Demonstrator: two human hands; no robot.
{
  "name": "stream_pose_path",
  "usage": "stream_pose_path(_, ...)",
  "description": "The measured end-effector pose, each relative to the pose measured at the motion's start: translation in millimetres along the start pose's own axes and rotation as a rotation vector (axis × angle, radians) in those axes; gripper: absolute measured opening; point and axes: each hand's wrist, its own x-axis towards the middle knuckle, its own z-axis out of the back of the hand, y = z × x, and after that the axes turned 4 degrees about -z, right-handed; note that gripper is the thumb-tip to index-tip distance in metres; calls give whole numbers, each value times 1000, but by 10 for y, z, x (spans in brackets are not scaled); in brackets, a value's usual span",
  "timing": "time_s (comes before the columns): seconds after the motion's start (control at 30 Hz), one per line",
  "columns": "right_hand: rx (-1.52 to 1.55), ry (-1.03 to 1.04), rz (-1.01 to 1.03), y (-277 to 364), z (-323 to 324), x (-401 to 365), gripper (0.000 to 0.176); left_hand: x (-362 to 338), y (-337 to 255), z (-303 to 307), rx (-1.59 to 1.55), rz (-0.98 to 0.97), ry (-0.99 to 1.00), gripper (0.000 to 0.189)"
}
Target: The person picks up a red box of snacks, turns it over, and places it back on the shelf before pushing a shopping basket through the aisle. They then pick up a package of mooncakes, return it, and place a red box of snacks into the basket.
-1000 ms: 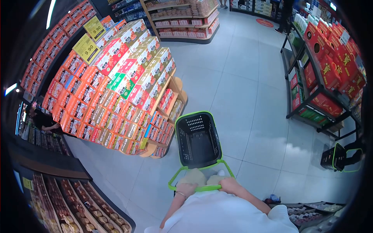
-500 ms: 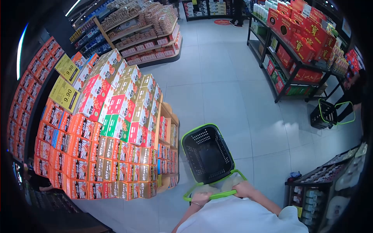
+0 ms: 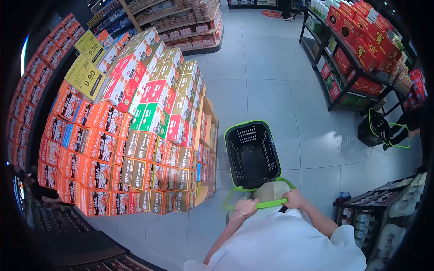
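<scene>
A black shopping basket (image 3: 231, 156) with a green rim hangs in front of my body, its bottom bare inside. Its green handle (image 3: 269, 204) runs across near my waist. My left hand (image 3: 247, 207) is closed around the left part of the handle, with a thin bracelet at the wrist. Farther right, my right hand (image 3: 294, 199) grips the same handle. Just left of the basket rises a tall stack of orange, gold, red and green boxes (image 3: 101, 174), out of reach of both hands.
Yellow price signs (image 3: 86, 79) reading 9.90 stand on the stack. A black rack of red gift boxes (image 3: 357, 83) is at the right. Beside it, another person holds a second basket (image 3: 373, 128). A produce-like display (image 3: 368, 212) stands lower right. Grey tiled floor (image 3: 273, 97) runs ahead.
The box stack and far shelves have shifted up and right in view. The basket and both hands also sit farther up and right, with both hands still on the handle.
</scene>
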Motion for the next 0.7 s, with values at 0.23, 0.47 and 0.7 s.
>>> stream_pose_path(0.23,-5,-32,-72,-50,-83,188,23,245,129,-12,102,-82,-52,21)
stream_pose_path(0.47,-42,72,-114,-197,12,750,21,816,467,114,186,-97,11,21)
stream_pose_path(0.7,-38,-14,-66,-552,539,1665,24,1542,812,772,163,-71,-42,45)
